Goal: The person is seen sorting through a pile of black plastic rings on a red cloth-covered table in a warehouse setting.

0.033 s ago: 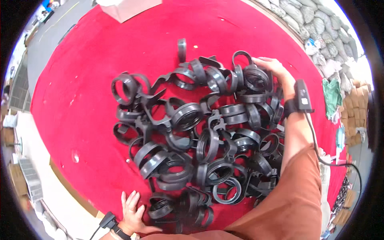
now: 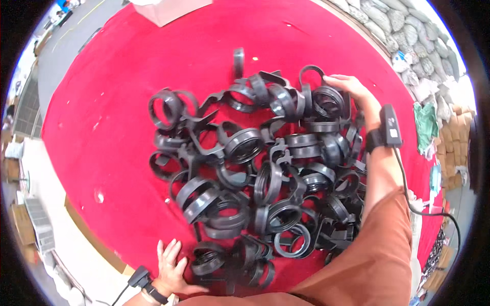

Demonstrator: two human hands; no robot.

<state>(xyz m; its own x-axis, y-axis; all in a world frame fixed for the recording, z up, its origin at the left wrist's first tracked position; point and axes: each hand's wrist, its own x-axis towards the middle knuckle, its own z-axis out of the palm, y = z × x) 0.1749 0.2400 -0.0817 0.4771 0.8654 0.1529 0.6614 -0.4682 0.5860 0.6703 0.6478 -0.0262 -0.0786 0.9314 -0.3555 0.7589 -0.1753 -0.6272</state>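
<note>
A pile of black plastic ring parts [image 2: 242, 145], many with flat bracket arms, lies on a red cloth [image 2: 102, 137]. My left hand [image 2: 172, 268] rests on the cloth at the lower left, fingers spread, beside a low ring part [image 2: 207, 259]. It holds nothing. At the far right of the pile, my right hand [image 2: 349, 85] reaches around the outer side with its fingers stretched out. Its fingertips are at an upright ring [image 2: 312, 79] and just behind a thick ring part [image 2: 326, 102]; part of the hand's underside is hidden. A lighter grey-rimmed ring [image 2: 292, 240] lies near me.
One ring part [image 2: 238, 64] stands on edge beyond the pile. A pale box [image 2: 171, 11] sits at the cloth's far edge. Stacked sacks [image 2: 408, 30] and brown cartons [image 2: 454, 137] line the right. A cable [image 2: 408, 196] trails from the device on my right wrist.
The whole view has shifted slightly, so the pile and cloth appear a little farther right. Both hands keep nearly the same places against the pile.
</note>
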